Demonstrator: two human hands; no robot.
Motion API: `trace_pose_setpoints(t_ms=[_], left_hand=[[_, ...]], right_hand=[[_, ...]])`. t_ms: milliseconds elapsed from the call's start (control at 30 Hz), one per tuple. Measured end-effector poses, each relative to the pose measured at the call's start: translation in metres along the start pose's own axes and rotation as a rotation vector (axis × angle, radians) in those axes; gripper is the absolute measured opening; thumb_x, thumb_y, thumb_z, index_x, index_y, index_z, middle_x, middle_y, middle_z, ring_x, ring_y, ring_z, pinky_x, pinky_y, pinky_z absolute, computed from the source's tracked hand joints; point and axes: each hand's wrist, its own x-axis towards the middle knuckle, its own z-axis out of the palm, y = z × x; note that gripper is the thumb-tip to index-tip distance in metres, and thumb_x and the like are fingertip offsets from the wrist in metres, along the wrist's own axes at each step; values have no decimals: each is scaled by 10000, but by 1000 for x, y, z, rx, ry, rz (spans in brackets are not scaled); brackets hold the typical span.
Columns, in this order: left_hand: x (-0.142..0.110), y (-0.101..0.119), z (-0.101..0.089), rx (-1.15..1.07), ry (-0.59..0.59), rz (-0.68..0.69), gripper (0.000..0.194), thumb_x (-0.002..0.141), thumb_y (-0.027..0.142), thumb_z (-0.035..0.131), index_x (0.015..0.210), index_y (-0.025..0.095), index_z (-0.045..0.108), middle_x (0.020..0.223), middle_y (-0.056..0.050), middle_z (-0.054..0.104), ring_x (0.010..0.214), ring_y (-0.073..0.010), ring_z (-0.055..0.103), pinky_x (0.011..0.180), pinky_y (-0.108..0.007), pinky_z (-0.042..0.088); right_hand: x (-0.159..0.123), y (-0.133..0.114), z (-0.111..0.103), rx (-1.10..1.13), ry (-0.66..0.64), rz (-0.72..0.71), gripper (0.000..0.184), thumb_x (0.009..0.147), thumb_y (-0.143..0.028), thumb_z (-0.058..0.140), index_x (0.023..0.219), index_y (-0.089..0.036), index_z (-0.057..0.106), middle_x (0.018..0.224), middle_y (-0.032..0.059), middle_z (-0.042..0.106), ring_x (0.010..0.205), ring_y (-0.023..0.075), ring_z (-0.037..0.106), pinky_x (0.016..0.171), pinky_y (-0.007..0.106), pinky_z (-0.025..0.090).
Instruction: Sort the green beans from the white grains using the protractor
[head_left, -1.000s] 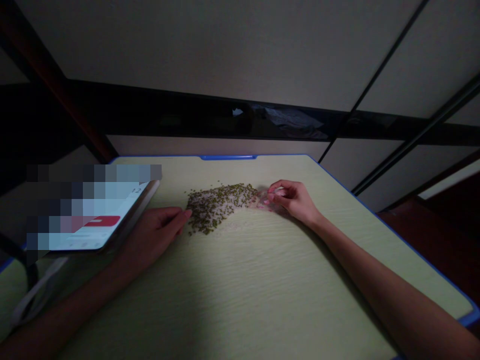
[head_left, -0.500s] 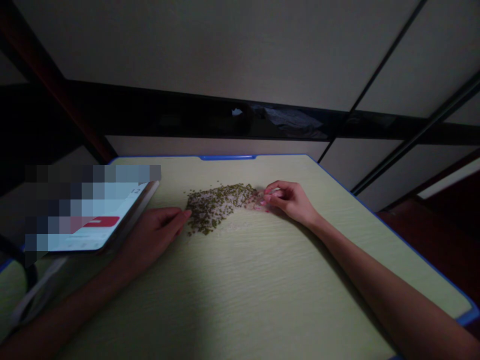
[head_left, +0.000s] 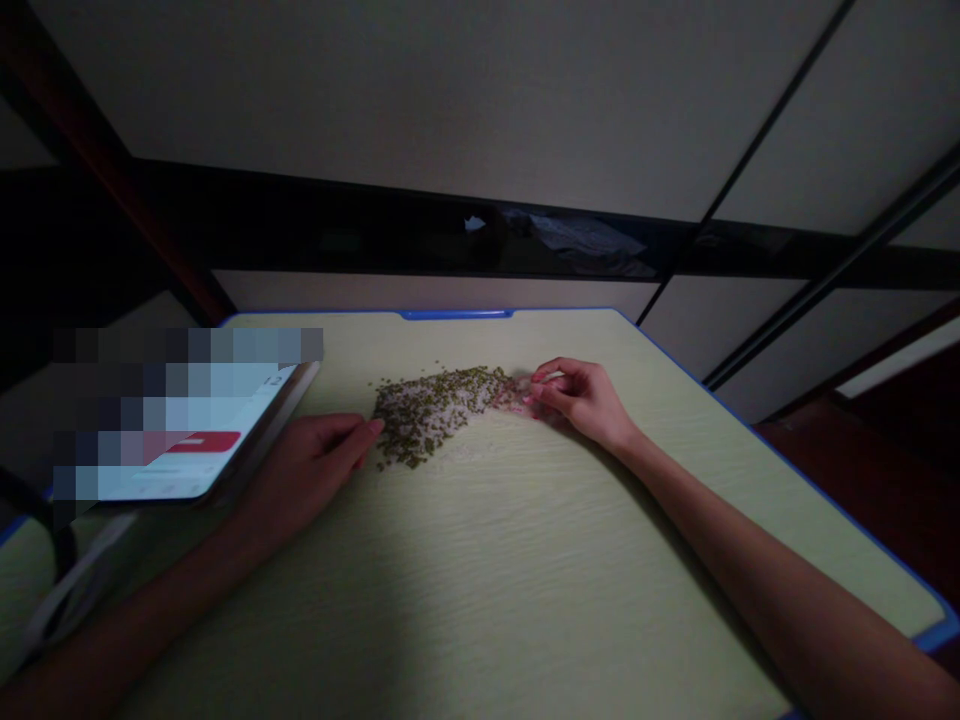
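A low pile of small green beans mixed with white grains like rice (head_left: 442,405) lies spread on the table. My right hand (head_left: 581,395) is just right of the pile, its thumb and fingers pinched on a small clear plastic piece with pink marks, like a bag (head_left: 517,398). That plastic touches the pile's right end. At the left edge of the pile, my left hand (head_left: 330,450) rests on its side with thumb and fingers closed together. What its fingertips hold, if anything, is hidden.
The light wood-look table (head_left: 510,560) has a blue rim. A lit tablet or phone (head_left: 187,465), partly blurred out, stands tilted at the left, close to my left forearm, with a pale cable (head_left: 82,575) below it. Cabinet panels (head_left: 420,110) rise behind the table.
The clear plastic in my right hand has shifted slightly to the left and changed shape, and the fingers have moved a little. My left hand has stayed in place.
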Motion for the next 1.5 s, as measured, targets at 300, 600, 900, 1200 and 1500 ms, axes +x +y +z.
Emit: trace_pose_setpoints(t_ms=[300, 600, 900, 1200, 1500], left_hand=[[2, -1, 2, -4, 21, -4, 407, 670, 544, 363, 437, 211, 390, 370, 80, 333, 353, -80, 328, 398, -207, 250], [1, 1, 2, -13, 31, 11, 403, 663, 537, 373, 422, 214, 379, 363, 78, 334, 355, -81, 328, 398, -209, 257], [2, 0, 2, -2, 27, 11, 404, 668, 538, 372, 424, 216, 376, 362, 78, 332, 353, -84, 335, 389, -210, 254], [1, -1, 3, 3, 35, 29, 404, 671, 535, 362, 422, 216, 373, 358, 78, 328, 350, -84, 332, 400, -214, 259], [2, -2, 3, -14, 33, 39, 404, 676, 530, 366, 423, 216, 376, 357, 80, 329, 347, -81, 327, 398, -210, 260]], right_hand=[[1, 3, 2, -36, -11, -34, 178, 650, -276, 610, 753, -141, 557, 478, -29, 525, 392, 73, 441, 390, 199, 320], [1, 2, 3, -15, -10, -35, 197, 633, -284, 619, 752, -142, 553, 494, -24, 543, 395, 76, 457, 392, 194, 329], [0, 0, 5, -73, -26, -62, 183, 648, -277, 602, 747, -129, 561, 486, -24, 530, 398, 65, 428, 391, 191, 288], [0, 2, 4, -36, -74, -44, 196, 645, -302, 602, 751, -146, 548, 510, -7, 572, 437, 104, 504, 439, 220, 348], [-1, -1, 4, -71, -90, -52, 174, 654, -281, 599, 754, -145, 555, 468, -41, 510, 385, 71, 412, 390, 197, 277]])
